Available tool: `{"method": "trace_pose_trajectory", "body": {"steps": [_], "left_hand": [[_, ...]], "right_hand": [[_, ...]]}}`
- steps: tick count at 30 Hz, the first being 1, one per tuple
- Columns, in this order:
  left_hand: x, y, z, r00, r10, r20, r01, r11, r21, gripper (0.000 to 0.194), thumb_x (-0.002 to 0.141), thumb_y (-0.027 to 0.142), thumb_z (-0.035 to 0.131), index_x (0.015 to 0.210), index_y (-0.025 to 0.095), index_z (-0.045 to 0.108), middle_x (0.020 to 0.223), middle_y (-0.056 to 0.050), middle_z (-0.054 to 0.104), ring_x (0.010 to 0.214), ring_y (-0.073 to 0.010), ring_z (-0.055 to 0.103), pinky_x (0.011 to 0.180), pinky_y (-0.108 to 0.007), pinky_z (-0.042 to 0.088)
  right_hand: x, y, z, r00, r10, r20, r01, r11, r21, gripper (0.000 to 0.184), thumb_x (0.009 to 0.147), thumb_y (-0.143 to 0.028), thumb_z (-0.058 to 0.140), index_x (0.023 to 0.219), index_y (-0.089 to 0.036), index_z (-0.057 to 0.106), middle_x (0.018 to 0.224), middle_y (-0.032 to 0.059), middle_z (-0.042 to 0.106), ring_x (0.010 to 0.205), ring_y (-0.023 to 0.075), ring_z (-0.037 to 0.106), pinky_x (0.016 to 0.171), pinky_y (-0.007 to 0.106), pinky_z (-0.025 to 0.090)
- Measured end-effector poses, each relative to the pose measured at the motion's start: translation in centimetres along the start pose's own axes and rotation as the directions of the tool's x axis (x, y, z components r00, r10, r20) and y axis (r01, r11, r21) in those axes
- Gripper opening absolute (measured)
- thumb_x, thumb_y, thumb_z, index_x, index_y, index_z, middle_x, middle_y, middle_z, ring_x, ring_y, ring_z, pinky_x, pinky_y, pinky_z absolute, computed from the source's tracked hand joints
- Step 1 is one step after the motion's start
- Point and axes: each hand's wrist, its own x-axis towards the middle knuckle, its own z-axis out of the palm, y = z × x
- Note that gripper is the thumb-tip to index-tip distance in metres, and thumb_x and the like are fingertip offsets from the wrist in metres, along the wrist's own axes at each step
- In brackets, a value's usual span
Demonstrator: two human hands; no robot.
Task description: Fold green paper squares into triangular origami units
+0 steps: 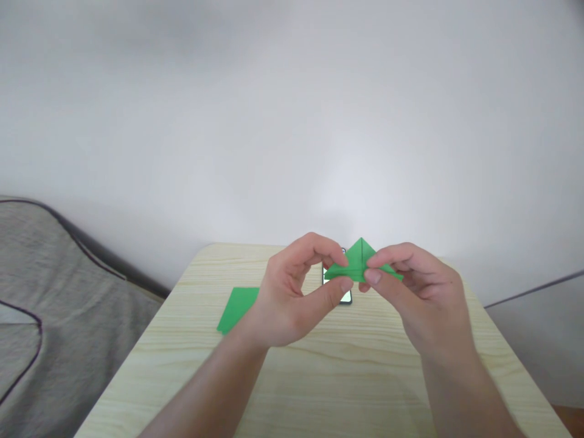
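Observation:
A folded piece of green paper (360,254) is held up above the table, its peak pointing away from me and a crease running down its middle. My left hand (301,292) pinches its left half between thumb and fingertips. On the other side, my right hand (422,289) grips the paper near its centre and right half, thumb on the near edge. The paper's right tip shows past the right thumb. More green paper (238,307) lies on the table to the left, partly hidden behind my left wrist.
A phone (345,297) with a lit screen lies behind my hands, mostly covered by them and the paper. The pale wooden table (337,377) meets a white wall (292,121). Grey fabric with dark piping (68,316) is beside the table's left edge.

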Motion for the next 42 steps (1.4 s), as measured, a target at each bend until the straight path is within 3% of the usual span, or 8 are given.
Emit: {"method": "trace_pose_trajectory", "body": {"steps": [6,14,19,27,33,37,39,42], "left_hand": [[0.0,0.0,-0.2,0.999,-0.033,-0.033,0.033,0.999,-0.010,0.012,0.089,0.015,0.077,0.096,0.018,0.068,0.090,-0.006,0.071,0.083,-0.0163,0.067,0.076,-0.030,0.054],[0.2,0.6,-0.2,0.993,-0.117,-0.001,0.115,0.981,-0.159,0.008,0.093,0.016,0.072,0.099,0.018,0.069,0.085,-0.002,0.070,0.071,-0.0126,0.070,0.066,-0.025,0.057],[0.4,0.3,-0.3,0.993,-0.114,-0.026,0.108,0.980,-0.166,0.004,0.094,0.017,0.071,0.098,0.018,0.071,0.081,-0.001,0.068,0.069,-0.0109,0.069,0.063,-0.022,0.055],[0.2,0.3,-0.8,0.995,-0.101,0.007,0.101,0.995,0.016,0.009,0.095,0.020,0.068,0.098,0.018,0.076,0.085,-0.006,0.070,0.079,-0.0166,0.066,0.072,-0.030,0.053],[0.3,0.1,-0.8,0.982,0.179,0.059,-0.188,0.954,0.233,0.026,0.086,0.007,0.074,0.107,0.022,0.078,0.093,-0.007,0.075,0.084,-0.0183,0.067,0.077,-0.034,0.053],[0.4,-0.1,-0.8,0.972,0.231,0.039,-0.231,0.919,0.319,0.027,0.084,0.008,0.077,0.106,0.023,0.080,0.090,-0.006,0.073,0.081,-0.0175,0.065,0.073,-0.033,0.052],[0.4,0.0,-0.8,0.977,0.215,0.009,-0.204,0.914,0.350,0.023,0.083,0.012,0.080,0.103,0.025,0.082,0.090,-0.005,0.070,0.081,-0.0170,0.063,0.073,-0.032,0.051],[0.4,0.1,-0.5,0.991,0.125,-0.042,-0.105,0.942,0.318,0.012,0.083,0.021,0.083,0.095,0.025,0.082,0.090,-0.006,0.068,0.085,-0.0184,0.062,0.077,-0.034,0.051]], "right_hand": [[0.1,-0.4,0.0,1.000,0.018,0.006,-0.018,1.000,0.023,0.009,0.090,-0.016,0.076,0.092,-0.024,0.074,0.079,-0.0002,0.074,0.074,0.0149,0.070,0.067,0.027,0.057],[0.3,-0.3,-0.4,0.996,0.051,0.074,-0.059,0.992,0.112,0.005,0.095,-0.020,0.072,0.097,-0.024,0.074,0.079,0.0010,0.075,0.074,0.0178,0.071,0.070,0.033,0.056],[0.7,-0.5,-1.3,0.991,0.081,0.109,-0.089,0.993,0.071,0.006,0.093,-0.021,0.074,0.099,-0.024,0.075,0.081,0.0006,0.076,0.071,0.0164,0.071,0.066,0.031,0.057],[0.9,0.4,-1.8,0.986,0.121,0.116,-0.135,0.983,0.122,0.004,0.093,-0.025,0.076,0.097,-0.024,0.075,0.073,-0.0004,0.072,0.066,0.0155,0.068,0.063,0.030,0.056],[1.5,1.0,-1.6,0.952,0.227,0.206,-0.281,0.915,0.291,0.003,0.092,-0.025,0.075,0.094,-0.024,0.074,0.067,-0.0027,0.069,0.056,0.0129,0.063,0.058,0.029,0.056],[1.6,0.9,-1.7,0.928,0.300,0.221,-0.359,0.881,0.309,0.003,0.091,-0.026,0.076,0.092,-0.023,0.074,0.060,-0.0040,0.065,0.051,0.0122,0.060,0.057,0.029,0.056],[1.5,0.8,-1.8,0.944,0.278,0.177,-0.316,0.916,0.246,0.010,0.095,-0.031,0.072,0.090,-0.022,0.075,0.061,-0.0019,0.066,0.054,0.0130,0.061,0.059,0.029,0.055],[1.4,0.2,-1.8,0.988,0.146,0.040,-0.147,0.989,0.017,0.021,0.096,-0.041,0.070,0.089,-0.023,0.078,0.074,0.0026,0.069,0.071,0.0165,0.064,0.069,0.031,0.056]]}}
